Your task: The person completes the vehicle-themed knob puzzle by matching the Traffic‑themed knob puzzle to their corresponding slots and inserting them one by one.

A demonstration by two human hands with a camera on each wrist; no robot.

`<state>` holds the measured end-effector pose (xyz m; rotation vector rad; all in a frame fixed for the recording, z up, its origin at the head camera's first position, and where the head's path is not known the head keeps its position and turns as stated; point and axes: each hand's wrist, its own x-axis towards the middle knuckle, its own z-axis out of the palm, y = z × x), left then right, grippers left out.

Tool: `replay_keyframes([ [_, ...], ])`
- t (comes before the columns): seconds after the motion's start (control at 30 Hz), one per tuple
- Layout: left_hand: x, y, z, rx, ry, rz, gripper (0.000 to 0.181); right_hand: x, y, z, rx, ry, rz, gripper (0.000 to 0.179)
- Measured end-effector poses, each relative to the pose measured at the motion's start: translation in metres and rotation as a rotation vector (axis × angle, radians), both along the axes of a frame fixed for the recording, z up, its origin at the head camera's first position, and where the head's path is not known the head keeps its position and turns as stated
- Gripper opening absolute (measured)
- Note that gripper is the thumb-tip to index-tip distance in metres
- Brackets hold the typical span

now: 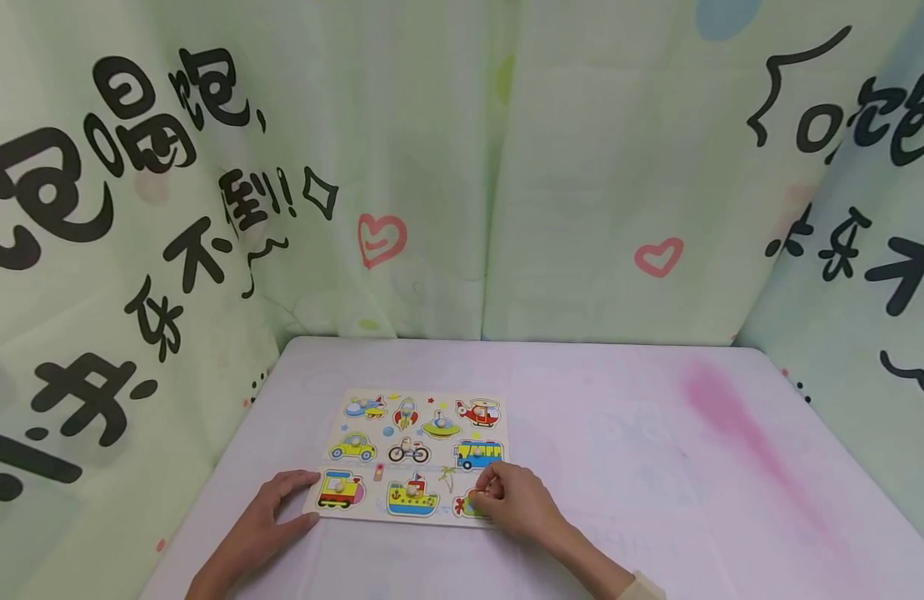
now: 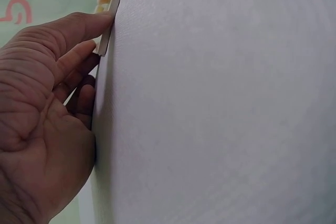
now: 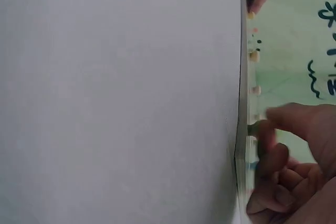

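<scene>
A wooden knob puzzle board (image 1: 372, 472) with colourful vehicle pieces lies on the table. At its near left corner is my left hand (image 1: 270, 510), forefinger along the left edge and thumb by the corner. The left wrist view shows that thumb (image 2: 97, 23) against the board's thin edge. Over the near right corner, my right hand (image 1: 523, 502) pinches a red and green puzzle piece (image 1: 462, 505) between thumb and forefinger, covering much of it. The right wrist view has the right hand (image 3: 291, 166) beside the board's edge, its other fingers curled.
Beside the pinched piece are the boat piece (image 1: 412, 497) and, farther left, the train piece (image 1: 340, 490). The bus piece (image 1: 478, 454) sits just beyond my right hand. A pale cloth covers the table (image 1: 619, 433); printed curtains (image 1: 432, 167) surround its back and sides.
</scene>
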<state>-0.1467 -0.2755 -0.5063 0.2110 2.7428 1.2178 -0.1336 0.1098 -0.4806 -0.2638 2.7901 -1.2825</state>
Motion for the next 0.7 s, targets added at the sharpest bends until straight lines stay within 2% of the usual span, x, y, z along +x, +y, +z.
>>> replay_keyframes([
  [0.1, 0.000, 0.001, -0.001, -0.001, 0.012, -0.005, 0.055, 0.002, 0.005, 0.002, -0.126, -0.031, -0.064, 0.016],
  [0.23, 0.000, 0.002, -0.002, 0.013, 0.001, -0.008, 0.055, 0.006, 0.015, 0.006, -0.289, -0.096, -0.209, 0.020],
  [0.3, 0.001, 0.002, -0.002, 0.017, -0.006, -0.004, 0.056, 0.008, 0.021, 0.010, -0.327, -0.097, -0.265, 0.019],
  [0.37, 0.001, 0.001, -0.001, 0.018, -0.016, 0.001, 0.057, 0.010, 0.029, 0.013, -0.317, -0.074, -0.290, 0.016],
  [0.43, 0.001, 0.001, -0.001, 0.017, -0.024, 0.013, 0.057, 0.010, 0.037, 0.016, -0.271, -0.035, -0.278, 0.012],
  [0.5, 0.001, 0.001, -0.001, 0.021, -0.033, 0.017, 0.058, 0.010, 0.046, 0.019, -0.181, 0.024, -0.246, 0.009],
  [0.7, 0.001, 0.003, 0.000, 0.018, -0.059, 0.026, 0.058, 0.004, 0.064, 0.024, 0.247, 0.241, -0.149, 0.010],
])
